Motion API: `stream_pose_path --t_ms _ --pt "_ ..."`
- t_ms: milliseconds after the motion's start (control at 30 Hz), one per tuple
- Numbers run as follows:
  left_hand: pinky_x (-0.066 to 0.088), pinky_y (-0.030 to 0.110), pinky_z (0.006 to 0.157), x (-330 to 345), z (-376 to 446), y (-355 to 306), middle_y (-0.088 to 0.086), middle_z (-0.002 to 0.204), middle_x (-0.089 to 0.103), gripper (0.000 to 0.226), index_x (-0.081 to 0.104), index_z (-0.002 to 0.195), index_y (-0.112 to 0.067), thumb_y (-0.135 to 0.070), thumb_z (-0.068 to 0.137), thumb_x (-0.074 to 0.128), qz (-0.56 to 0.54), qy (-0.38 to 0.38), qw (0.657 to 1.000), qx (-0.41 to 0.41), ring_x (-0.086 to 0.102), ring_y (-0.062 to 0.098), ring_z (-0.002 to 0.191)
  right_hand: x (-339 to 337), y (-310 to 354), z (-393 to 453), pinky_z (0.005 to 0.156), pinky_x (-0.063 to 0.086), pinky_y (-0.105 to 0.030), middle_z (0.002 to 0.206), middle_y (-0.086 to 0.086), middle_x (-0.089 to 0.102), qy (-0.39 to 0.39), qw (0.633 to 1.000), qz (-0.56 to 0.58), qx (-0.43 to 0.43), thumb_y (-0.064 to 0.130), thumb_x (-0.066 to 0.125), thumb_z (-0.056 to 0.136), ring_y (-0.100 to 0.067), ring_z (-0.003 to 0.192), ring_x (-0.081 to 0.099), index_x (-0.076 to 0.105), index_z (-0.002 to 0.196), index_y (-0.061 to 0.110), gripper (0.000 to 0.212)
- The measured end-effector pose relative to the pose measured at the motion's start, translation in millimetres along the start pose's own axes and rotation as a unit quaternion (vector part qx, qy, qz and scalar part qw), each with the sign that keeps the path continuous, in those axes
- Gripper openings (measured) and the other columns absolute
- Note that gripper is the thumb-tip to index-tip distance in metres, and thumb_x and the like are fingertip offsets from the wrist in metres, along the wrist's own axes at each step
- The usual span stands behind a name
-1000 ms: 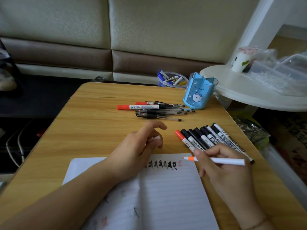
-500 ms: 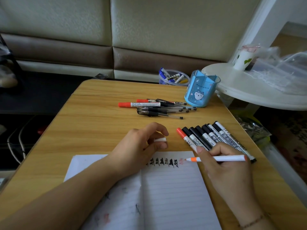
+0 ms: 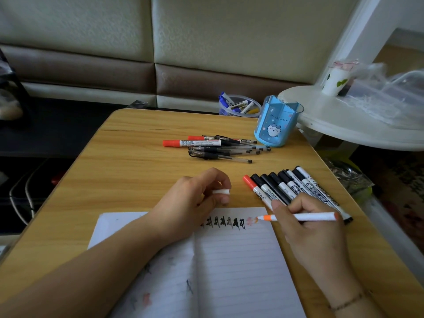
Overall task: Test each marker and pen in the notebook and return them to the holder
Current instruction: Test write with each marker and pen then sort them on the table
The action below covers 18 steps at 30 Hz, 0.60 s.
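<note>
My right hand [image 3: 314, 228] clamped the orange marker [image 3: 300, 217], tip on the notebook [image 3: 229, 260]; my left hand [image 3: 195, 198] pinched its white cap [image 3: 221, 192]; blue holder [image 3: 276, 125] at one o'clock.

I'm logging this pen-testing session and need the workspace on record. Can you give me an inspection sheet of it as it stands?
Surface: wooden table, a seam across its far part.
Job's things: open notebook with black marks and a faint orange one; orange marker, tip at the page; marker row right of the notebook; pen pile near the blue holder, which looks empty.
Clutter: clear tub of markers behind the table.
Hands: right hand grips the orange marker; left hand pinches a white cap.
Cables: cords on the floor, left.
Surroundings: padded wall, white round table with cup and plastic bags.
</note>
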<state>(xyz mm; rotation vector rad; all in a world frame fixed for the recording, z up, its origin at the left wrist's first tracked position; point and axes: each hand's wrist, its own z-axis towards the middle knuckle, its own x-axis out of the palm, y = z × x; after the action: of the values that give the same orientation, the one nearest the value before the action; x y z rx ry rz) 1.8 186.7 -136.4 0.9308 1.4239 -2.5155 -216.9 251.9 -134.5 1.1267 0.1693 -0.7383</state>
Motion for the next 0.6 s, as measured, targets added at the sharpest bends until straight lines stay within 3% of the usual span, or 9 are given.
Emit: stream_pose_path --t_ms 267,400,500,600 --pt "0.039 0.015 0.060 1 1 9 -0.025 0.091 0.062 0.009 0.062 0.098 -0.035 -0.033 0.089 0.064 0.026 -0.014 0.998 0.064 0.056 0.015 0.070 0 -1 0 0.036 0.037 -0.022 0.043 -0.007 0.051 0.000 1.000 0.014 0.024 0.018 0.071 0.084 -0.017 0.037 0.048 0.047 0.052 0.015 0.040" --pt "0.038 0.009 0.062 1 1 7 -0.023 0.086 0.065 0.012 0.070 0.099 -0.026 -0.026 0.088 0.071 0.023 -0.016 0.998 0.062 0.059 0.006 0.071 -4 10 -1 0.038 0.039 -0.025 0.044 -0.007 0.053 -0.026 0.994 0.101 0.041 0.027 0.070 0.082 -0.015 0.036 0.047 0.054 0.057 0.016 0.032" --pt "0.041 0.004 0.066 0 1 6 -0.028 0.084 0.066 0.017 0.074 0.100 -0.021 -0.016 0.084 0.076 0.008 -0.022 0.999 0.023 0.061 -0.008 0.071 -7 20 -1 0.044 0.046 -0.029 0.055 -0.010 0.063 0.004 0.983 0.174 0.055 0.031 0.071 0.076 -0.019 0.043 0.052 0.067 0.069 0.014 0.018" --pt "0.052 0.018 0.074 1 1 8 -0.019 0.086 0.073 0.017 0.075 0.099 -0.023 -0.015 0.084 0.075 -0.017 -0.035 0.999 0.014 0.068 -0.002 0.082 -7 23 -2 0.048 0.046 -0.023 0.068 -0.013 0.070 0.050 0.972 0.224 0.045 0.021 0.072 0.084 -0.024 0.048 0.054 0.073 0.077 0.015 0.009"
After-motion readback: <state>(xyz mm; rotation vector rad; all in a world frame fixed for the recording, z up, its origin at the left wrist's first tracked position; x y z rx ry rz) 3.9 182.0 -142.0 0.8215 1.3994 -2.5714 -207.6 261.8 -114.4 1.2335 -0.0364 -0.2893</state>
